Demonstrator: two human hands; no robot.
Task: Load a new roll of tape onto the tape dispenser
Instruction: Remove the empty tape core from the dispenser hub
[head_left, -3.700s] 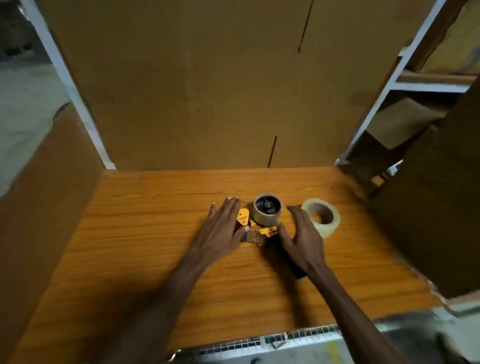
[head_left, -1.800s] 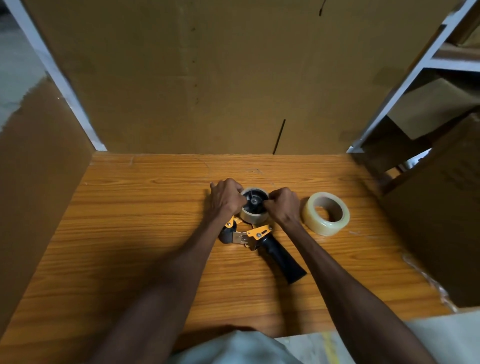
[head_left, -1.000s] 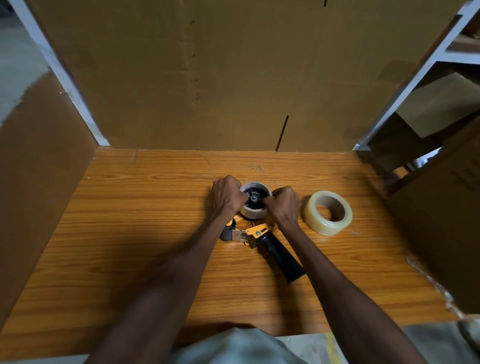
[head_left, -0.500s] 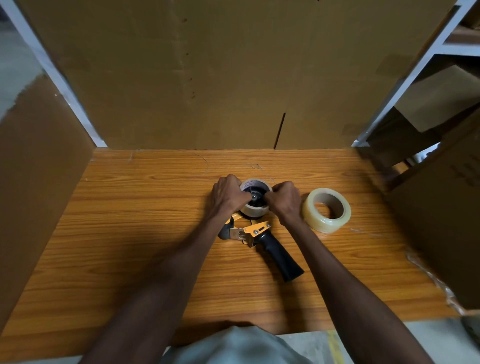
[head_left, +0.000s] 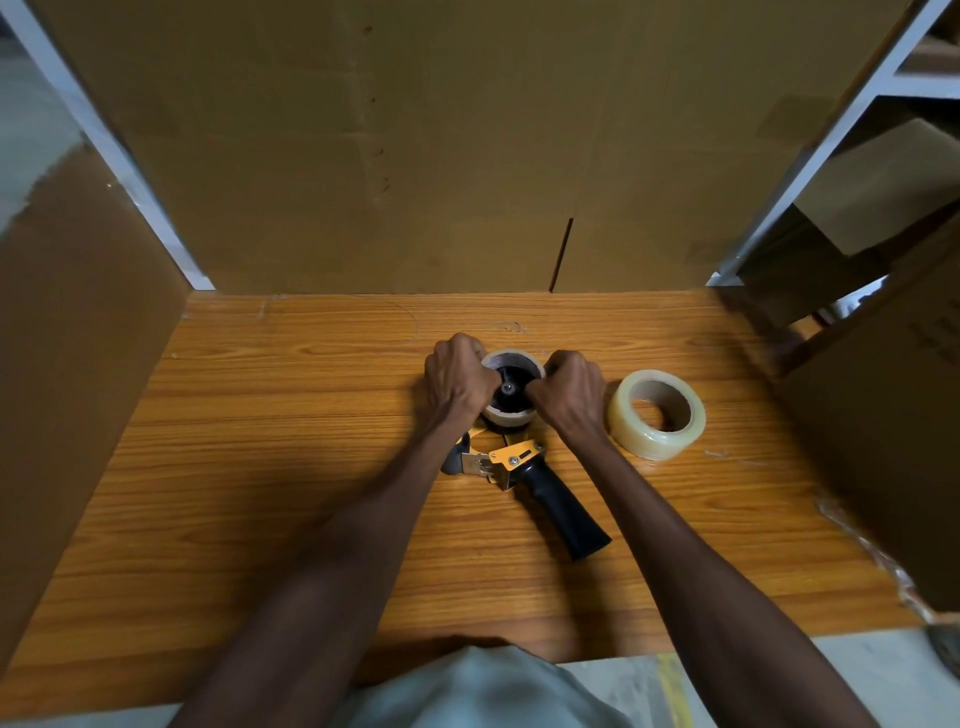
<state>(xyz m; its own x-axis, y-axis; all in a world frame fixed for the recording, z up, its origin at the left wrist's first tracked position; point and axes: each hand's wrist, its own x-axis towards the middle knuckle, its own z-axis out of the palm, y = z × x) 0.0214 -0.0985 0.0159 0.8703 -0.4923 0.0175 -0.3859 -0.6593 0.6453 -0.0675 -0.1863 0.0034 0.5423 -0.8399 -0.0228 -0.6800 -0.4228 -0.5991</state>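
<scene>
Dispenser (head_left: 524, 467) lies handle toward near-right; left hand (head_left: 457, 384) and right hand (head_left: 569, 397) clamp its core (head_left: 511, 413).

Black-and-yellow tape dispenser (head_left: 524, 467), orange woodgrain table (head_left: 260, 467)

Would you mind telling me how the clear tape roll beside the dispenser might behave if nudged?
The clear tape roll lies flat on the wooden table, so it should slide, not roll. Its glossy surface looks slippery; its hollow core suggests lightness.

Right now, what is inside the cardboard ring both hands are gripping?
Inside the cardboard ring sits the tape dispenser's black hub with a central pin. The left hand and right hand cover its sides, so how far it sits on the hub is hidden.
</scene>
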